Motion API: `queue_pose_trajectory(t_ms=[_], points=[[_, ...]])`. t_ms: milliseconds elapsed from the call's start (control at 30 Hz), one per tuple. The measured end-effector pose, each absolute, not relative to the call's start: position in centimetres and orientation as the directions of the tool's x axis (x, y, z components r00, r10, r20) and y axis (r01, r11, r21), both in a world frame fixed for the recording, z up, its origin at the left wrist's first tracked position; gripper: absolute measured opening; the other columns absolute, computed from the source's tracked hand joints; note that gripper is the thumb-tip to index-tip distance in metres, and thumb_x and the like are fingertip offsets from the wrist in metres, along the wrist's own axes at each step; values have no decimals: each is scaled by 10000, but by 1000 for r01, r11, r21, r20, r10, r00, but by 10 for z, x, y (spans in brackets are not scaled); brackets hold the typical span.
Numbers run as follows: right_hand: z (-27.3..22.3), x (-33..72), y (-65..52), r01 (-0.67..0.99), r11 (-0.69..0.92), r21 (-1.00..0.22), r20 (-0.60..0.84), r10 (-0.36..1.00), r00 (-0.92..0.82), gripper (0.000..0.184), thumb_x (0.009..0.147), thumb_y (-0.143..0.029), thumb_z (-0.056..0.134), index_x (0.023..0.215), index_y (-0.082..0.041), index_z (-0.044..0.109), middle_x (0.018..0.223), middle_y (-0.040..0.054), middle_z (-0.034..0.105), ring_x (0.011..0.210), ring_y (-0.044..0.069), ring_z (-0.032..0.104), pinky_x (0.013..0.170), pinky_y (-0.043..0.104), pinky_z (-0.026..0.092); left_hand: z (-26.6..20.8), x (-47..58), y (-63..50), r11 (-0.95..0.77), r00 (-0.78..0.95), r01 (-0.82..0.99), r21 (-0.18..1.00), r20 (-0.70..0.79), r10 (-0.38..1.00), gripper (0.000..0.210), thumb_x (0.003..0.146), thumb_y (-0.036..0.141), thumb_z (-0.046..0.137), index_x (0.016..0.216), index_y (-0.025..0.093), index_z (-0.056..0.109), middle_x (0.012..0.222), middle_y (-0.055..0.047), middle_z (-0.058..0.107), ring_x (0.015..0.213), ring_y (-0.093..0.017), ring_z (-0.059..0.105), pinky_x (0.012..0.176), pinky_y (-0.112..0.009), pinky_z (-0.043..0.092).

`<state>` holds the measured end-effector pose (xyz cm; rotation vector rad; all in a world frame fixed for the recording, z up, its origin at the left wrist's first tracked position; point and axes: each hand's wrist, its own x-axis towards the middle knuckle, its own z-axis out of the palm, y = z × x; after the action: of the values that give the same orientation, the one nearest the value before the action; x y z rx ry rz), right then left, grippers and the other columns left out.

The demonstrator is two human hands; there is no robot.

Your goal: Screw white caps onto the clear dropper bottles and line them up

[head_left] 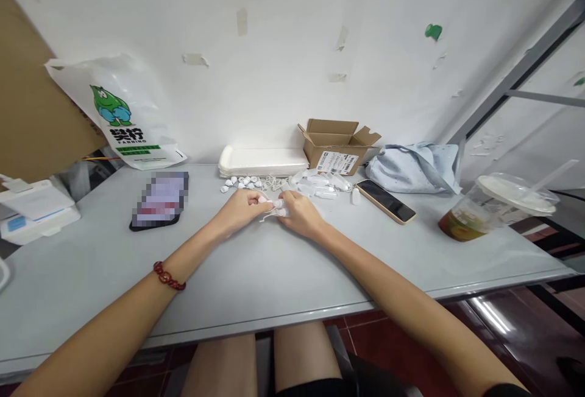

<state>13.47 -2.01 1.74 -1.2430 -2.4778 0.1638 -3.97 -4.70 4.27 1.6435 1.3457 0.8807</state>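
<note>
Both of my hands meet above the table, closed around small white plastic parts. My left hand [242, 208] pinches a small white piece that looks like a cap, mostly covered by its fingers. Close beside it, my right hand [298, 209] grips another white part, its shape largely hidden. A thin white cord [264, 218] hangs between the fingertips. Just beyond the hands lie several small white caps [240, 182], a heap of white cord loops [273, 183] and several translucent white plastic tubes [324, 192]. One short white piece [355, 196] stands apart at the right.
Behind the parts are stacked white trays [267, 158] and an open cardboard box [340, 147]. A phone [386, 200], a light blue cloth [411, 168] and a tilted drink cup [475, 208] lie to the right. Another phone [159, 199] and a white bag [123, 111] are left.
</note>
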Motion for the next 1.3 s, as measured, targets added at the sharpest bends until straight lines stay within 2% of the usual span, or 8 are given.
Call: queue_pose_trajectory(t_ms=[133, 267, 467, 633, 733, 867, 1100, 1300], points=[[18, 134, -22, 767, 594, -244, 252, 802, -541, 290, 789, -229, 601, 1053, -144, 519, 1036, 139, 627, 908, 231, 598, 692, 289, 428, 40, -38, -47, -60, 136, 435, 899, 1, 991, 398, 739, 404, 558, 470, 185, 365, 430, 66, 327, 402, -66, 268, 414, -228, 185], [19, 135, -23, 782, 585, -216, 257, 806, -533, 295, 802, -252, 593, 1066, -139, 522, 1041, 142, 627, 914, 238, 596, 687, 296, 431, 41, -38, -48, -103, 178, 421, 901, 30, 984, 313, 712, 377, 604, 521, 169, 468, 459, 60, 405, 411, -67, 324, 409, -211, 206], [14, 134, -22, 767, 623, -153, 300, 769, -565, 241, 805, -208, 578, 1033, -148, 530, 1038, 144, 615, 963, 240, 575, 728, 308, 441, 45, -38, -48, 268, 174, 78, 960, -278, 945, 251, 676, 305, 627, 533, 154, 487, 457, 57, 384, 346, -24, 214, 344, -160, 87], [10, 138, -16, 766, 586, -264, 330, 801, -499, 278, 782, -200, 596, 1046, -155, 526, 1056, 133, 622, 955, 236, 586, 757, 317, 446, 56, -59, -35, 346, 191, -112, 931, -322, 927, 188, 698, 287, 521, 564, 170, 459, 450, 84, 285, 330, -23, 139, 293, -146, 109], [11, 140, -15, 759, 557, -336, 363, 820, -442, 308, 770, -210, 605, 1063, -158, 525, 1070, 123, 630, 956, 233, 593, 780, 322, 444, 64, -76, -28, 278, 121, -291, 915, -253, 960, 143, 726, 268, 455, 632, 162, 472, 503, 52, 348, 344, -35, 207, 288, -137, 145], [14, 139, -16, 733, 552, -397, 375, 827, -420, 321, 743, -183, 617, 1052, -156, 534, 1037, 109, 645, 928, 224, 604, 769, 312, 445, 64, -91, -19, 107, -202, -627, 772, -293, 935, 123, 741, 187, 423, 732, 118, 525, 596, -30, 480, 409, -75, 386, 300, -154, 219], [13, 133, -21, 687, 596, -417, 364, 802, -474, 275, 753, -202, 613, 1015, -151, 546, 1009, 107, 650, 887, 214, 606, 739, 299, 437, 42, -98, 5, -173, -612, -596, 784, -303, 730, 108, 790, 141, 396, 697, 195, 381, 603, 48, 439, 458, -62, 432, 494, -170, 444], [13, 133, -22, 677, 610, -412, 374, 790, -485, 247, 756, -199, 604, 992, -155, 544, 967, 92, 651, 840, 203, 599, 705, 285, 423, 27, -89, 19, -263, -690, -509, 819, -206, 693, 120, 760, 192, 474, 646, 192, 434, 598, 40, 479, 556, -87, 515, 575, -194, 450]])
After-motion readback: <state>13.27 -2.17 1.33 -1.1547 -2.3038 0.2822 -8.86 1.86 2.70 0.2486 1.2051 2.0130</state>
